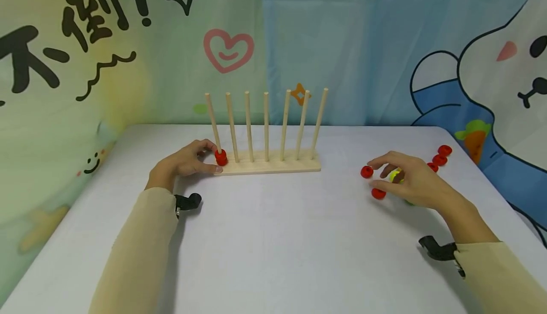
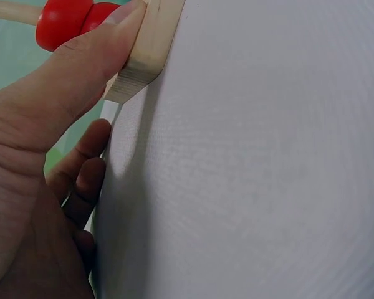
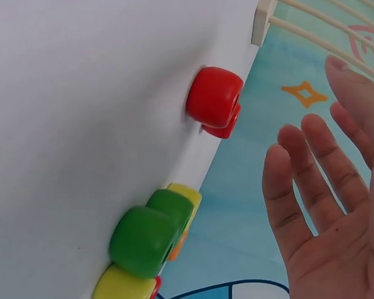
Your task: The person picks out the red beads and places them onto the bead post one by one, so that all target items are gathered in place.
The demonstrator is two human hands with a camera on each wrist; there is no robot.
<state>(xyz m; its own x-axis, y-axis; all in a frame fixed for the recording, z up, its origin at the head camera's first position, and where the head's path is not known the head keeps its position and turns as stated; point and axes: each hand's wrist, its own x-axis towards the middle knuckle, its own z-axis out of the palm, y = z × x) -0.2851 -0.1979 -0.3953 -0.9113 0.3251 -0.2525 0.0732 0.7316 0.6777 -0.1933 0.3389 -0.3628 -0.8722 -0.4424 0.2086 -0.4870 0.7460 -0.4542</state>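
Observation:
A wooden peg rack [image 1: 273,167], its several upright pegs in a row on a flat base, stands at the middle of the table. Two red beads [image 1: 221,157] are stacked low on its leftmost peg. My left hand [image 1: 188,159] grips the rack's left end, the thumb at the front corner beside the beads; its index fingertip is hidden behind them. On the right, my right hand [image 1: 408,178] hovers over loose beads with fingers spread and nothing held. A red bead [image 1: 366,172] lies by its fingertips, another red bead [image 1: 378,194] below the thumb. A yellow bead [image 1: 394,175] shows between the fingers.
More red beads [image 1: 439,160] lie toward the table's right edge. Green beads [image 3: 143,240] and a yellow bead [image 3: 121,285] sit close together in the right wrist view. A printed cloth backdrop [image 1: 316,33] hangs behind the white table [image 1: 278,238].

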